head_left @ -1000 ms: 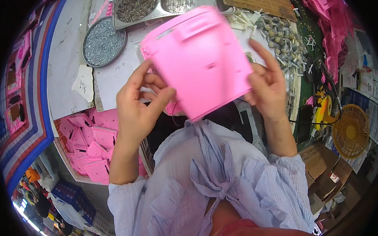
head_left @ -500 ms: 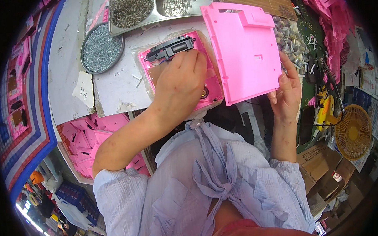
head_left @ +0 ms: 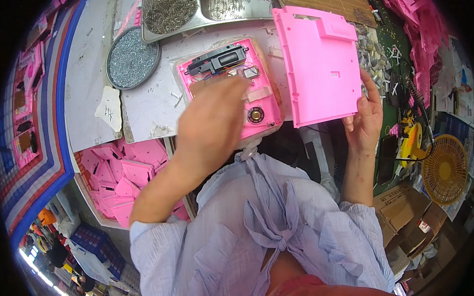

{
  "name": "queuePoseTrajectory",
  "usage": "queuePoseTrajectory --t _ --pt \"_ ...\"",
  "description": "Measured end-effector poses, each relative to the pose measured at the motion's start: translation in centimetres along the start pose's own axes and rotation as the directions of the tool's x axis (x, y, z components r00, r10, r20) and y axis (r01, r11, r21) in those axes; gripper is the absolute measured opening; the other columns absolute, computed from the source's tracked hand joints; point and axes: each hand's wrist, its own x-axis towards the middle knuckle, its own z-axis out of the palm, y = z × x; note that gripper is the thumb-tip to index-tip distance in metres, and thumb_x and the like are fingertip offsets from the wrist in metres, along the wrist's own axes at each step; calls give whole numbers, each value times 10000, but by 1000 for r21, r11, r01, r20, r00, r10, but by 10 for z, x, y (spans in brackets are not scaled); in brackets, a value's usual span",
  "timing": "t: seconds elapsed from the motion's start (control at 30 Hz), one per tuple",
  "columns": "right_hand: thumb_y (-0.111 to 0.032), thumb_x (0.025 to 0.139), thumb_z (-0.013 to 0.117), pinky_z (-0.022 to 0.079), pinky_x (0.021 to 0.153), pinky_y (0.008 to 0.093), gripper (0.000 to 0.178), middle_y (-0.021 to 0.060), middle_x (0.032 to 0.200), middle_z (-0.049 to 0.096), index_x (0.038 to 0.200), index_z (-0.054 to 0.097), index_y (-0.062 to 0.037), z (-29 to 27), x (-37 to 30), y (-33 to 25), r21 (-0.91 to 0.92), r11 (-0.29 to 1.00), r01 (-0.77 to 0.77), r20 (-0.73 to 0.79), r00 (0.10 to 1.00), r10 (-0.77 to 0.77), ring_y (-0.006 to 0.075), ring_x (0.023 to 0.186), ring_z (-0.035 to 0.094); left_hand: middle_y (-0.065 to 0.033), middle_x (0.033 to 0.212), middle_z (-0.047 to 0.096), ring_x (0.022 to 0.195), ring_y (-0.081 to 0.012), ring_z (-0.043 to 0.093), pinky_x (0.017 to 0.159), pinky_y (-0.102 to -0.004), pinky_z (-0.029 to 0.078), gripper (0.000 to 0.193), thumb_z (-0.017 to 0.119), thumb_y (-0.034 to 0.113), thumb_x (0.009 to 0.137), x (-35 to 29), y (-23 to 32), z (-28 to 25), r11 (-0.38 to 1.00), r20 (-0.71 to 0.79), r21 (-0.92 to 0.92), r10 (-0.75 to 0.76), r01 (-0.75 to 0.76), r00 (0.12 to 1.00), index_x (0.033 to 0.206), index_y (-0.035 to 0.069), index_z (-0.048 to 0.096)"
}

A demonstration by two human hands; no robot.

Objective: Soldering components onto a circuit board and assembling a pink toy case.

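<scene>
In my right hand (head_left: 365, 117) is a flat pink plastic cover (head_left: 320, 67), gripped at its lower right edge and raised beside the work. A pink plastic housing (head_left: 261, 92) lies on the table in front of me, with its inside facing up. A black rectangular module (head_left: 218, 60) sits along its far side, next to thin wires. Near its close right corner is a round black speaker (head_left: 255, 114). My left hand (head_left: 212, 117) hovers over the near left part of the housing. Motion smears its fingers, so their grip and anything in them do not show.
A round tray of small screws (head_left: 109, 74) stands left of the housing. Behind lies a metal tray (head_left: 201, 26) with springs. A box of pink parts (head_left: 119, 207) sits below the table's left side. Small metal cylinders (head_left: 369, 54) and a yellow fan (head_left: 445, 164) are at the right.
My left hand has drawn back toward me and left from the black module, uncovering the wires and speaker. The pink cover in my right hand has shifted slightly right.
</scene>
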Motion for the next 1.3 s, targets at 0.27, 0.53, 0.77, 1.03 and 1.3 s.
queuePoseTrajectory --t 0.27,0.53,0.77,1.03,1.3 --pt "-23 982 628 466 510 249 664 56 824 676 1574 328 -53 62 -20 28 -390 898 -203 194 935 296 100 578 601 -82 1034 664 794 -77 629 626 -196 489 838 653 -46 927 -28 16 0 495 45 -758 -610 424 791 1622 1 186" --pt "-331 962 680 511 579 435 604 153 675 641 1481 472 -102 66 7 43 -831 410 376 463 876 136 364 620 660 50 763 525 613 -18 433 573 -178 329 720 714 42 923 -46 -13 -4 812 -22 -234 -554 534 832 1558 -5 376" --pt "-309 949 699 521 580 422 575 144 691 654 1463 517 -126 62 19 35 -761 457 461 600 767 225 344 633 679 37 684 494 553 -30 419 533 -193 355 684 760 116 913 -62 -17 8 749 -103 -369 -621 550 777 1505 -11 443" --pt "-300 937 728 525 571 406 661 136 660 631 1530 488 -134 67 12 37 -741 228 632 671 714 201 309 594 659 -59 781 528 662 -156 527 593 -289 448 480 741 76 911 -74 -18 14 842 -194 -162 -538 514 820 1369 -14 628" --pt "-382 982 652 493 472 420 556 83 564 610 1459 539 -121 85 16 17 -660 -93 746 688 649 324 293 496 633 -69 778 580 687 -166 548 642 -310 462 388 736 122 926 -66 -21 -17 776 35 -252 -590 578 807 1292 3 682"
